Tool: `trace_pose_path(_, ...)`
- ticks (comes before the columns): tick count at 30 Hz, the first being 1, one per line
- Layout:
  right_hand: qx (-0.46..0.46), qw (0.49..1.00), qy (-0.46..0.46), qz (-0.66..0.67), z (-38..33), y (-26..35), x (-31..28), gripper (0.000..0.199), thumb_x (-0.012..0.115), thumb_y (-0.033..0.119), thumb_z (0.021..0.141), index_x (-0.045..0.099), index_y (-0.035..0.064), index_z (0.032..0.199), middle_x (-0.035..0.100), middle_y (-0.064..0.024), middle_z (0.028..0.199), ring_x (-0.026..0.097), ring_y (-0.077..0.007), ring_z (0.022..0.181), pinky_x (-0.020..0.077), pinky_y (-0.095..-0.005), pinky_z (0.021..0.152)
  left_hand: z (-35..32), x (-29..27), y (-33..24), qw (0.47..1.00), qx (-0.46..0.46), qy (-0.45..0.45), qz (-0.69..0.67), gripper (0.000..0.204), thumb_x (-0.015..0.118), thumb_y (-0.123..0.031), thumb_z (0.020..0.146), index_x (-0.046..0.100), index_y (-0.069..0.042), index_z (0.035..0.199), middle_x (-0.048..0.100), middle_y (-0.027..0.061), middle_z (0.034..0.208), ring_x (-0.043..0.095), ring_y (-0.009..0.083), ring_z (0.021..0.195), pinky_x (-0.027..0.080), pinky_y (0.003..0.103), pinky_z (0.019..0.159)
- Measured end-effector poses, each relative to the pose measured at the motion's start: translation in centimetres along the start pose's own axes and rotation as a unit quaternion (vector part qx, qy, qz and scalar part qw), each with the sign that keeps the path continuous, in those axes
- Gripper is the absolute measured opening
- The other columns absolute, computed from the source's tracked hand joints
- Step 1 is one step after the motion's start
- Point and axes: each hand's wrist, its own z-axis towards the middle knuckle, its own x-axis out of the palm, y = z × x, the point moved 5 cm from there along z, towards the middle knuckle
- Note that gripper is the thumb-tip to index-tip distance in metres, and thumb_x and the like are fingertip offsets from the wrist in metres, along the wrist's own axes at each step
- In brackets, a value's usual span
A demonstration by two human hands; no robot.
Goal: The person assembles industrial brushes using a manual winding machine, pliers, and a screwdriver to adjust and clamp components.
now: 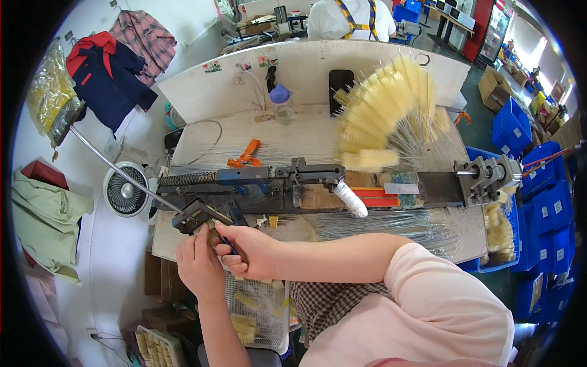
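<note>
Pinching together at seven o'clock of the head view: left hand (199,264) and right hand (249,249), fingers curled narrow around a small dark blue-handled piece (227,243) just under the black metal clamp head (197,215) of the long dark bench machine (306,186). Fanned at one o'clock, a heap of finished pale yellow bristle bottle brushes (385,116); spread at four o'clock, bare thin steel wires (379,225). Seemingly midway: many brushes made, plenty of wire left. Waiting below at six o'clock, a white mesh basket (260,306) with yellowish tufts.

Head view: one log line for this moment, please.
left hand: at black clamp | right hand: pinching blue-handled tool | brush pile: fanned on bench behind machine
</note>
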Motion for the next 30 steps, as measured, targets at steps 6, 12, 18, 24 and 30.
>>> trace_pose_path(6, -0.014, 1.000, -0.006, 0.000, 1.0, 0.3, 0.3, 0.029, 0.039, 0.038, 0.094, 0.042, 0.0130, 0.080, 0.037, 0.0047, 0.060, 0.028, -0.0064, 0.044, 0.0206, -0.0201, 0.036, 0.0, 0.3, 0.2, 1.000, -0.020, 0.020, -0.005, 0.028, 0.059, -0.006, 0.074, 0.062, -0.010, 0.101, 0.058, 0.0036, 0.088, 0.056, 0.0238, 0.081, 0.046, 0.035, 0.068)
trace_pose_path(12, -0.050, 0.997, -0.040, -0.041, 1.4, 0.7, -0.1, 0.029, 0.040, 0.038, 0.094, 0.043, 0.0123, 0.082, 0.037, 0.0046, 0.060, 0.027, -0.0066, 0.045, 0.0204, -0.0207, 0.036, 0.2, 0.3, 0.7, 0.998, -0.054, -0.007, -0.027, 0.018, 0.057, -0.006, 0.079, 0.063, -0.009, 0.096, 0.059, 0.0055, 0.084, 0.057, 0.0256, 0.078, 0.046, 0.036, 0.066)
trace_pose_path(18, 0.000, 0.999, -0.041, 0.013, 0.6, 0.0, -0.3, 0.030, 0.041, 0.039, 0.093, 0.047, 0.0099, 0.087, 0.040, 0.0036, 0.062, 0.030, -0.0072, 0.046, 0.0216, -0.0213, 0.038, -0.8, 0.0, 2.4, 0.970, -0.167, -0.002, -0.175, 0.012, 0.054, -0.006, 0.083, 0.062, -0.006, 0.092, 0.060, 0.0092, 0.083, 0.058, 0.0275, 0.077, 0.046, 0.036, 0.065)
trace_pose_path(24, -0.055, 0.995, -0.034, -0.081, 1.2, 1.0, -1.1, 0.030, 0.052, 0.039, 0.088, 0.051, 0.0098, 0.084, 0.038, 0.0046, 0.060, 0.029, -0.0048, 0.045, 0.0190, -0.0185, 0.036, -1.3, 2.0, 4.1, 0.920, -0.225, -0.033, -0.319, 0.013, 0.053, -0.008, 0.085, 0.061, 0.000, 0.091, 0.059, 0.0102, 0.083, 0.057, 0.0220, 0.077, 0.044, 0.029, 0.070)
trace_pose_path(30, -0.296, 0.339, 0.005, -0.893, -2.3, 2.5, -2.4, 0.039, 0.058, 0.017, 0.080, 0.053, 0.0105, 0.117, 0.062, -0.0036, 0.089, 0.059, -0.0160, 0.079, 0.0457, -0.0309, 0.066, -1.4, 1.1, 4.6, 0.889, -0.251, -0.057, -0.378, 0.012, 0.058, -0.007, 0.083, 0.062, -0.004, 0.094, 0.058, 0.0080, 0.088, 0.058, 0.0166, 0.076, 0.047, 0.026, 0.066)
